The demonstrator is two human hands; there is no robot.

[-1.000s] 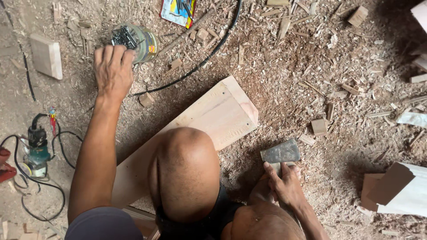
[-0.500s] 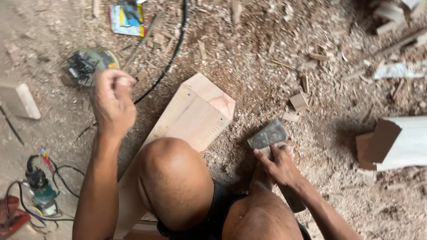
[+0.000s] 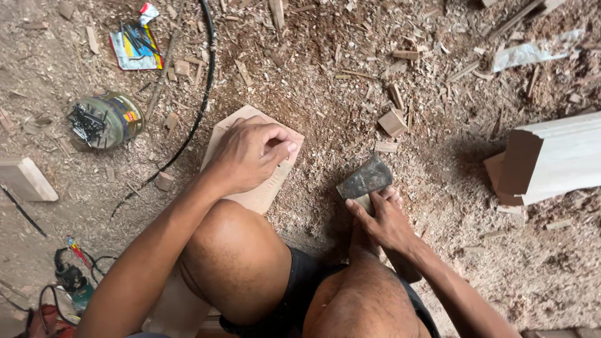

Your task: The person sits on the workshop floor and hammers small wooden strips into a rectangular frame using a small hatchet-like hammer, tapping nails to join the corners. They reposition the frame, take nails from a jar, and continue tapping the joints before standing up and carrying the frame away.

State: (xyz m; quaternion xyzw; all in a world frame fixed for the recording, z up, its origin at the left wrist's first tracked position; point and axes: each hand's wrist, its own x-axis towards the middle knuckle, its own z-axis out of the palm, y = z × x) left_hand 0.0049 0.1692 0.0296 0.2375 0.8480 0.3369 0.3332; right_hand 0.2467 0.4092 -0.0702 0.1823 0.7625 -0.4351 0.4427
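Two hands in play, one tool, one board. The left hand [image 3: 250,153] is curled over the far end of a pale wooden board [image 3: 275,181], fingertips pinched together as if around something tiny; what sits between them is too small to make out. That board runs back under the bent left knee [image 3: 235,256], so only its top end and a strip near the bottom edge show. The right hand [image 3: 385,222] is wrapped around the handle of a hatchet [image 3: 365,178], whose dark metal head rests on the sawdust just right of the board, apart from it. One round tin of dark nails [image 3: 106,120] stands well left of the board, with one black cable [image 3: 203,94] curving between tin and board. One torn colourful packet [image 3: 134,47] lies above the tin. One pale wood block [image 3: 25,178] sits at the left edge, and one large white-painted timber [image 3: 557,156] juts in from the right. Small offcuts, too many to count, litter the floor; one squarish one [image 3: 392,122] lies just above the hatchet head. A power tool with cords [image 3: 72,281] sits bottom left.
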